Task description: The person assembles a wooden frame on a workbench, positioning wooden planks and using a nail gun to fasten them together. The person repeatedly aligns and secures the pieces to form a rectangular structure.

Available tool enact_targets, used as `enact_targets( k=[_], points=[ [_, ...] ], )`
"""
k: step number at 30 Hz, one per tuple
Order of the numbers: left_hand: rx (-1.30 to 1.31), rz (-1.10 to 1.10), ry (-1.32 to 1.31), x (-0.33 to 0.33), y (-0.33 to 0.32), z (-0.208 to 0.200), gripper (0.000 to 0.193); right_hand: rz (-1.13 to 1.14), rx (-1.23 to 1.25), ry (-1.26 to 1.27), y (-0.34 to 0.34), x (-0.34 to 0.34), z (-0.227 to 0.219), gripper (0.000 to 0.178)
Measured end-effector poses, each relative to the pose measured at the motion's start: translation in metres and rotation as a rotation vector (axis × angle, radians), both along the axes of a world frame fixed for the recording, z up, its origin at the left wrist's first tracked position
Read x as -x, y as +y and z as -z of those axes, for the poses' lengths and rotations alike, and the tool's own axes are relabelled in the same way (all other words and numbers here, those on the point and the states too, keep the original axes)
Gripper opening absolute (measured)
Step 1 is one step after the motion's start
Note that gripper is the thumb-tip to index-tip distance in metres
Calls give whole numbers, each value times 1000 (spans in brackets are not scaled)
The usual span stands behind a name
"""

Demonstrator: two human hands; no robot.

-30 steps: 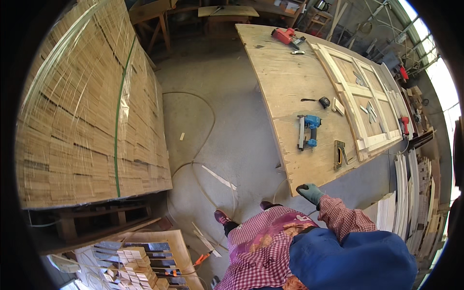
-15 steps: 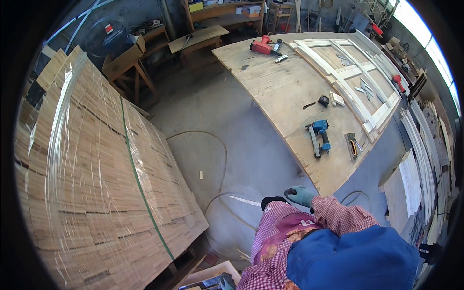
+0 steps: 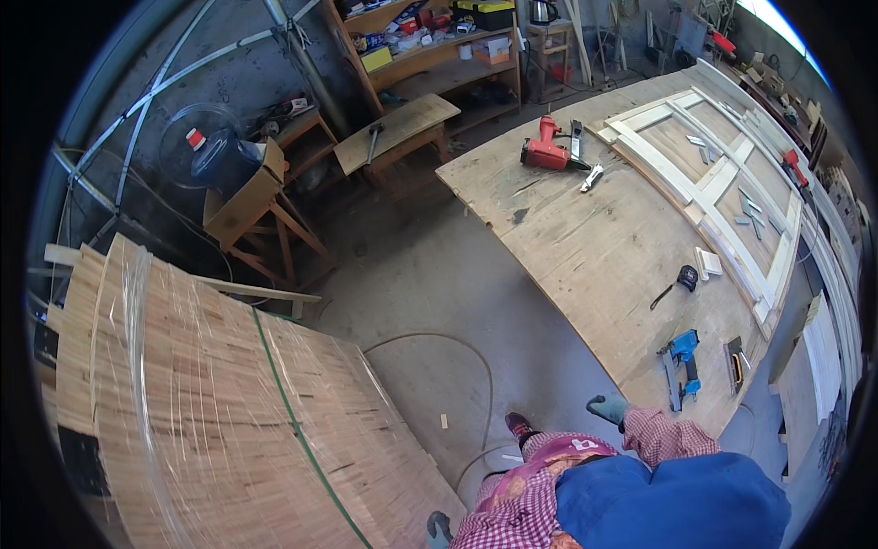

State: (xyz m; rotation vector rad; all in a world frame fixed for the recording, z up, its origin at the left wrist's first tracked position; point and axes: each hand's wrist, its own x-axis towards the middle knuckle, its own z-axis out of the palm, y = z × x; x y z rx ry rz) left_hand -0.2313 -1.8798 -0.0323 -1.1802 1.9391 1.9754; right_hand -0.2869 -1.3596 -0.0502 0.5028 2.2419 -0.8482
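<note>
My right hand, in a grey-green glove with dark fingertips, hangs by the near corner of a plywood worktable. Its fingers are loosely bent with nothing in them. Low in the picture, my left hand, also gloved, is beside the near edge of a wrapped stack of wood strips; it looks empty and is partly cut off. Closest to my right hand on the tabletop are a blue pneumatic stapler and a flat tool with a black and yellow handle. A black tape measure lies farther up.
A white wooden frame with loose staple strips lies on the table, near a red nail gun. An air hose curves over the floor. Beyond stand a low bench, shelves and a water bottle in a carton.
The view has shifted, bringing more of the back wall and shelves into sight. A shoe shows ahead of me. The left hand has left the open box visible earlier at the bottom.
</note>
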Motion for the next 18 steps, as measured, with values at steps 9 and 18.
enact_targets(
  k=[9,18],
  points=[
    [-32,120,79,270,20,-20,38,315,414,328,-45,257,-29,33],
    [-10,178,69,584,3,-20,35,544,313,182,-49,430,8,36]
  ],
)
